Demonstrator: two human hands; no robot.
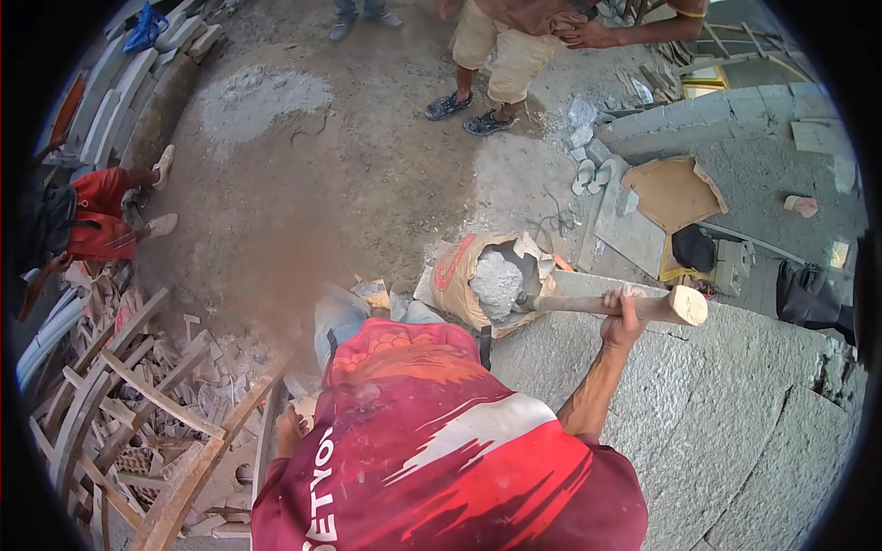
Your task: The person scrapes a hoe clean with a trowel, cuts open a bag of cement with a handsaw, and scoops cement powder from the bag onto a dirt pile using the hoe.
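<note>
My right hand (625,317) is closed around the thick wooden handle (597,307) of a tool, close to its butt end. The tool's far end reaches into an open, torn paper sack (453,283), so its head is mostly hidden. Grey powder (497,285) fills the sack's mouth. On the other side of my red shirt, my left hand (290,428) hangs low beside a narrow upright strip and the scrap wood. The shirt partly covers it, and its fingers are too unclear to read.
Scrap wood (156,404) is piled at left. A rough concrete slab (698,395) lies at right. A person in beige shorts (505,55) stands ahead, another in red shorts (101,216) at left, a third farther back. Flattened cardboard (675,193) and slippers (593,176) lie beyond the sack.
</note>
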